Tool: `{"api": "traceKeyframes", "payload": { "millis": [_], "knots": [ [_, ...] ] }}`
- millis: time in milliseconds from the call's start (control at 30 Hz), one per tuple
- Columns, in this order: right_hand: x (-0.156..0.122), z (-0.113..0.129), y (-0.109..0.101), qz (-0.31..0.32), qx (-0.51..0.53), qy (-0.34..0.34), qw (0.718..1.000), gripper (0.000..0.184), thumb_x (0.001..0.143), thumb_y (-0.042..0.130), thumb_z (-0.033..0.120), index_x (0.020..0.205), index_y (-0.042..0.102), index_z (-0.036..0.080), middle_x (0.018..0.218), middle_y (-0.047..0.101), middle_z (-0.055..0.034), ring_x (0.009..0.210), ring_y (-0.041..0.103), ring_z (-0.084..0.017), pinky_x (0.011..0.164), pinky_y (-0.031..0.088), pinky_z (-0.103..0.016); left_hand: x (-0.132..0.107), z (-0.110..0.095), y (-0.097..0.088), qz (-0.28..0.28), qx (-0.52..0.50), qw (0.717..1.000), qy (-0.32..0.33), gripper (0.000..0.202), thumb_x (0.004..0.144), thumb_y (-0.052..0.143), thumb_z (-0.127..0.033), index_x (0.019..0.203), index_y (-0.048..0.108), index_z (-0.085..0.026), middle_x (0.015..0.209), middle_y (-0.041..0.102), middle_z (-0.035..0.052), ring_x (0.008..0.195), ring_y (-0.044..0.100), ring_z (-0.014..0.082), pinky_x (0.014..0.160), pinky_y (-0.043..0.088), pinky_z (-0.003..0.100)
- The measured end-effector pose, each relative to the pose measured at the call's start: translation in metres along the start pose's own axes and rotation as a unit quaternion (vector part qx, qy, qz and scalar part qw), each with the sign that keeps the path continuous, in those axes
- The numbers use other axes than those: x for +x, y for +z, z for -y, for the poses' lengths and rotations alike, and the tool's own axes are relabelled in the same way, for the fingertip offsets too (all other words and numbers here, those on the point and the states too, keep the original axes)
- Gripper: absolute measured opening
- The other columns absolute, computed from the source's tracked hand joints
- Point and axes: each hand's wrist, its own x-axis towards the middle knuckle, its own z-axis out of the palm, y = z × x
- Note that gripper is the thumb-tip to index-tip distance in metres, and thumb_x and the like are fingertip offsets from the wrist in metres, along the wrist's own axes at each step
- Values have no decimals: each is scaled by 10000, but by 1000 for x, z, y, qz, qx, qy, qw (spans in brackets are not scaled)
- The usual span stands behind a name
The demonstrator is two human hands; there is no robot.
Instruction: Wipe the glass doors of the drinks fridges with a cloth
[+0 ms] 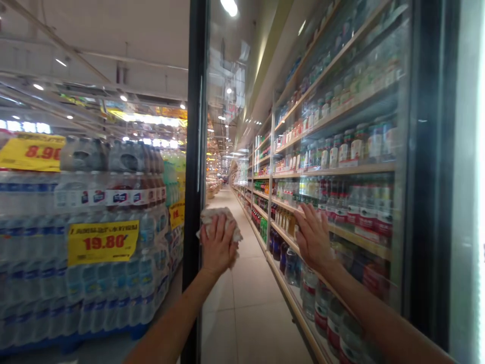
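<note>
A tall glass cooler door (257, 126) with a black frame (197, 126) stands swung out in front of me. My left hand (217, 245) presses a crumpled whitish cloth (222, 218) against the glass at about waist height, its fingers closed over the cloth. My right hand (312, 235) lies flat on the same pane to the right, fingers stretched out and holding nothing. Both forearms reach up from the bottom of the view.
Through the glass, shelves (337, 172) of bottled drinks run down the right side of a tiled aisle (246, 283). On the left stand stacked packs of water bottles (94, 242) with yellow price signs (102, 241). Another cooler frame (432, 177) is at the far right.
</note>
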Motion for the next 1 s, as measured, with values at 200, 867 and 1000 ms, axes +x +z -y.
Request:
{"api": "traceKeyframes", "payload": {
  "millis": [200, 867, 1000],
  "knots": [
    [-20, 0, -3, 17, 0, -9, 1000, 588, 877, 399, 211, 1440, 231, 231, 1490, 283, -103, 1395, 205, -236, 1125, 159, -498, -47, -5, -5, 32, -79, 955, 285, 371, 832, 503, -395, 1197, 551, -351, 1362, 497, -46, 1407, 144, 164, 1147, 23, 458],
    [-45, 14, -4, 42, 2, 12, 999, 591, 874, 391, 199, 1441, 225, 221, 1430, 391, -111, 1379, 254, -233, 1111, 210, -502, 25, -32, -1, 6, -50, 995, 87, 464, 864, 452, -389, 1306, 474, -248, 1395, 452, 86, 1363, 275, 272, 1108, 1, 540],
    [-48, 13, -5, 52, -3, 6, 999, 586, 878, 389, 198, 1439, 223, 205, 1428, 391, -127, 1385, 235, -238, 1106, 215, -509, 40, -54, 1, 26, -104, 929, 355, 420, 898, 380, -369, 1301, 465, -287, 1445, 384, -10, 1394, 198, 193, 1131, -39, 490]
  ]
}}
